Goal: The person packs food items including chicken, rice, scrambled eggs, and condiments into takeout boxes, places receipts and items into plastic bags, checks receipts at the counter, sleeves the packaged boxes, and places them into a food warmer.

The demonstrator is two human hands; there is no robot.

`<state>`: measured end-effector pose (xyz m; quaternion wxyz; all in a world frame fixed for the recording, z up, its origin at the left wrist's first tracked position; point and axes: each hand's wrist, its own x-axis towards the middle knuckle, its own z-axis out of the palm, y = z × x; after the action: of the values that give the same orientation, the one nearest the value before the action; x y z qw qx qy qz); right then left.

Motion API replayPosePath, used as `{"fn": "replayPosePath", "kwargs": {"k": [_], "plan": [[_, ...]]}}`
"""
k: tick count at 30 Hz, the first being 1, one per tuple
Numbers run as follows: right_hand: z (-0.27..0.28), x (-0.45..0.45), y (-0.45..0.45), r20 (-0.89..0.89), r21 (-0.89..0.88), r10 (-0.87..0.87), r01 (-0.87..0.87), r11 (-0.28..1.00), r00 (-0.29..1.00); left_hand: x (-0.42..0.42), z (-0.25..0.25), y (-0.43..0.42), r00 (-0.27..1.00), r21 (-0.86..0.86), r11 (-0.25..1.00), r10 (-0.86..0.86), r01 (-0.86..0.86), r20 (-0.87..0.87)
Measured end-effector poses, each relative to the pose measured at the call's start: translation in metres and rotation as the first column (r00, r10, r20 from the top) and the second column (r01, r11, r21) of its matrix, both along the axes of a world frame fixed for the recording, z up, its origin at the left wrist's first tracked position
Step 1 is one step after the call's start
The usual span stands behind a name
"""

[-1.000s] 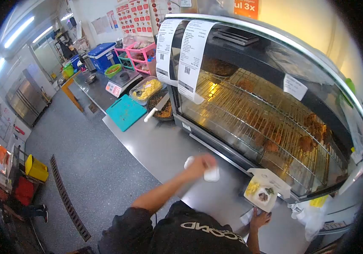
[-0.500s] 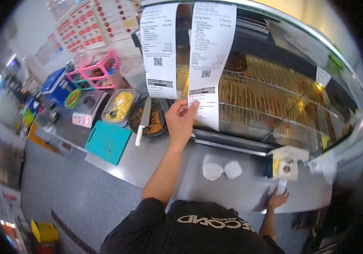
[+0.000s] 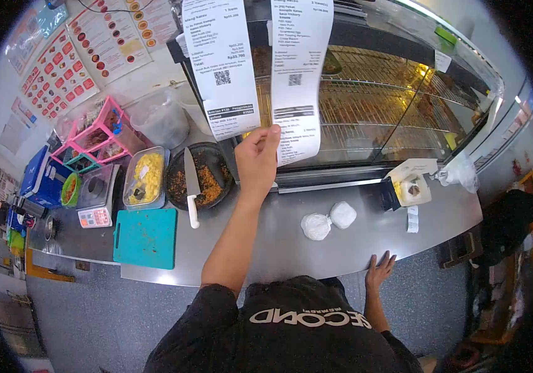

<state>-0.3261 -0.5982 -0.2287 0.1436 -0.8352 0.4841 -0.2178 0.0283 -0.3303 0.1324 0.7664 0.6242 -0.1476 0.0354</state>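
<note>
My left hand pinches the lower left edge of a long printed receipt hanging at the front of the glass display case. A second receipt hangs to its left, near my fingers. My right hand rests at the counter's front edge with its fingers spread and nothing in it. Beyond it lies a small white paper slip, in front of an open white box. Two white wrapped bundles sit side by side on the counter between my hands.
Left on the steel counter are a teal cutting board, a knife across a dark bowl of crumbs, a tub of yellow food, a scale and a pink rack. The display case stands behind.
My right hand has left the paper slip by the box and drawn back to the counter edge, fingers spread. My left hand still pinches the receipt. The camera view has shifted.
</note>
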Motion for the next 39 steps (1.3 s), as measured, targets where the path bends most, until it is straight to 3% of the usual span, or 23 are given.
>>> {"fn": "replayPosePath", "kwargs": {"k": [5,9,10,12,14,16,17,18,20,21,22,24,25,26,29,30,32,33,36,38,39], "plan": [[0.008,0.006,0.006,0.053,0.080,-0.039,0.034,0.996,0.998,0.002,-0.002,0.002,0.998,-0.002,0.998,-0.060,0.060,0.016],[0.004,0.008,0.006,-0.049,-0.031,-0.122,0.121,0.992,0.991,-0.001,-0.001,0.000,0.997,0.000,0.999,-0.050,0.050,0.056],[0.014,0.016,0.014,0.006,-0.049,-0.177,0.177,0.983,0.984,-0.003,0.000,0.000,0.998,-0.021,0.998,-0.054,0.055,0.039],[0.033,0.039,0.026,-0.016,-0.047,-0.112,0.111,0.993,0.994,-0.008,-0.002,0.002,0.999,-0.034,0.999,-0.026,0.027,0.032],[0.043,0.044,0.042,-0.064,0.003,-0.034,0.034,0.999,0.997,-0.024,-0.021,0.005,1.000,-0.009,1.000,0.018,-0.017,0.025],[0.040,0.055,0.055,-0.072,0.089,0.094,-0.088,0.992,0.993,-0.036,-0.076,0.005,0.973,0.092,0.975,0.190,-0.203,0.133],[0.039,0.056,0.062,-0.118,0.051,0.078,-0.072,0.996,0.990,-0.039,-0.109,0.007,0.940,0.126,0.945,0.273,-0.302,0.207],[0.039,0.059,0.069,-0.160,0.011,0.061,-0.060,0.998,0.985,-0.046,-0.141,0.010,0.953,0.289,0.925,0.177,-0.247,0.247],[0.035,0.064,0.073,-0.184,-0.038,0.049,-0.057,0.998,0.982,-0.076,-0.209,0.014,0.975,0.562,0.823,-0.052,-0.081,0.216],[0.033,0.062,0.072,-0.166,-0.049,0.053,-0.062,0.997,0.985,-0.090,-0.255,0.020,0.903,0.699,0.697,-0.184,-0.158,0.388],[0.031,0.064,0.071,-0.147,-0.063,0.056,-0.066,0.996,0.988,-0.110,-0.295,0.031,0.888,0.852,0.489,-0.286,-0.187,0.359],[0.039,0.066,0.075,-0.191,0.029,0.025,-0.020,0.999,0.981,-0.154,-0.310,0.050,0.915,0.929,0.327,-0.296,-0.172,0.273],[0.049,0.067,0.079,-0.216,0.073,0.013,0.003,0.997,0.976,-0.172,-0.305,0.060,0.914,0.933,0.341,-0.331,-0.115,0.234],[0.057,0.066,0.083,-0.174,0.045,0.041,-0.033,0.998,0.984,-0.186,-0.296,0.067,0.910,0.934,0.352,-0.366,-0.059,0.195],[0.098,0.069,0.103,-0.087,-0.217,0.306,-0.318,0.923,0.948,-0.220,-0.289,0.082,0.853,0.845,0.487,-0.323,-0.222,0.410],[0.106,0.070,0.110,-0.041,-0.228,0.363,-0.363,0.903,0.931,-0.232,-0.287,0.085,0.876,0.905,0.370,-0.339,-0.211,0.343],[0.104,0.059,0.119,-0.054,-0.183,0.476,-0.478,0.859,0.878,-0.246,-0.284,0.093,0.917,0.976,0.111,-0.338,-0.185,0.212],[0.097,0.058,0.124,-0.045,-0.167,0.535,-0.534,0.829,0.844,-0.252,-0.279,0.093,0.912,0.965,0.144,-0.321,-0.220,0.256],[0.055,0.035,0.111,-0.202,0.253,0.763,-0.720,0.646,0.614,-0.277,-0.284,0.085,0.900,0.916,0.244,-0.226,-0.317,0.372],[0.053,0.041,0.103,-0.170,0.119,0.748,-0.740,0.662,0.642,-0.293,-0.308,0.087,0.901,0.871,0.331,-0.115,-0.363,0.419],[0.048,0.032,0.107,-0.166,0.092,0.733,-0.730,0.677,0.660,-0.291,-0.302,0.086,0.962,0.956,0.175,-0.096,-0.236,0.255]]}}
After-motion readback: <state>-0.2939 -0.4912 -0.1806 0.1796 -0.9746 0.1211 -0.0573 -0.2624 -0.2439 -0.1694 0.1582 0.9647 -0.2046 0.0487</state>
